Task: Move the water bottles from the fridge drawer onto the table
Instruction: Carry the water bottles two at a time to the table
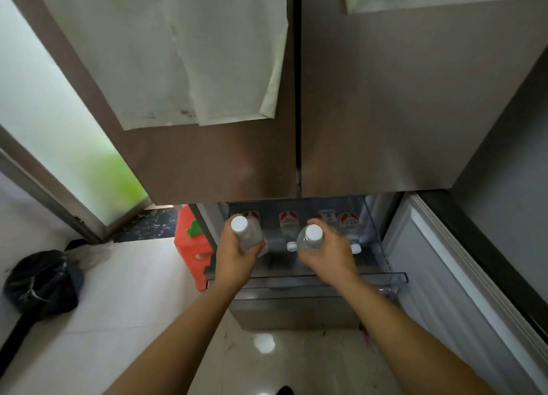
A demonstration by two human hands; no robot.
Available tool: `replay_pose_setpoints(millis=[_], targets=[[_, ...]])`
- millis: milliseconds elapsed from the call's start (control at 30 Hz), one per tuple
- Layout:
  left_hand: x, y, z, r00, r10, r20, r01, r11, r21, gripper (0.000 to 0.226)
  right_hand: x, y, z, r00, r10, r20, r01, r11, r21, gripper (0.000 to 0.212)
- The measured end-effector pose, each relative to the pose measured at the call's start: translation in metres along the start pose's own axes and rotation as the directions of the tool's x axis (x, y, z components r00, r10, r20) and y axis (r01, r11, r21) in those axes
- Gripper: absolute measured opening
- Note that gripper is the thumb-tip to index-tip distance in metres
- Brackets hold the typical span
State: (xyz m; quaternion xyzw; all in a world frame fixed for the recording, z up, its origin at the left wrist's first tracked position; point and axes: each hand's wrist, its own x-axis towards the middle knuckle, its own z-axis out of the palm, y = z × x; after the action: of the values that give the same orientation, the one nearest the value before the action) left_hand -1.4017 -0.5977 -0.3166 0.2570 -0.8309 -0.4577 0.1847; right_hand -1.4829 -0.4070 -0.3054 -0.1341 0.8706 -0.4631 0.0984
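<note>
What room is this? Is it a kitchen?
Probably a kitchen at home. A big fridge with double doors stands ahead, its bottom drawer pulled open with water bottles lying inside, and the floor is shiny tile.

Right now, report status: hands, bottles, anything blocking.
Left hand gripping one bottle, right hand gripping another. Both over open drawer. More bottles still lying inside. Nothing blocking.

The closed fridge doors (296, 142) overhang the open drawer (397, 277) at 12 o'clock; bottles (289, 225) fill it.
</note>
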Motion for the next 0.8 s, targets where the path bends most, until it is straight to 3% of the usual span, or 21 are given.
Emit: replay_pose_setpoints(millis=[133, 267, 333, 567, 800], targets=[[-0.039, 0.028, -0.035, 0.989, 0.037, -0.144, -0.038, 0.999, 0.0, 0.065, -0.03, -0.026, -0.005, 0.986, -0.166, -0.009, 0.167, 0.985, 0.043, 0.059], [-0.099, 0.042, -0.074, 0.955, 0.042, -0.294, -0.028, 0.998, 0.052, 0.085, -0.067, -0.05, 0.0, 0.951, -0.308, 0.012, 0.306, 0.948, 0.088, 0.056], [-0.132, 0.045, -0.095, 0.926, 0.05, -0.374, -0.021, 0.996, 0.082, 0.083, -0.085, -0.062, 0.008, 0.927, -0.373, 0.027, 0.37, 0.926, 0.077, 0.057], [-0.216, 0.029, -0.188, 0.814, -0.043, -0.58, 0.128, 0.986, 0.105, 0.073, -0.157, -0.117, 0.057, 0.891, -0.438, 0.117, 0.417, 0.893, 0.167, 0.075], [-0.3, -0.013, -0.287, 0.732, -0.035, -0.681, 0.275, 0.929, 0.248, 0.083, -0.238, -0.173, 0.117, 0.735, -0.638, 0.228, 0.651, 0.759, 0.027, 0.08]])
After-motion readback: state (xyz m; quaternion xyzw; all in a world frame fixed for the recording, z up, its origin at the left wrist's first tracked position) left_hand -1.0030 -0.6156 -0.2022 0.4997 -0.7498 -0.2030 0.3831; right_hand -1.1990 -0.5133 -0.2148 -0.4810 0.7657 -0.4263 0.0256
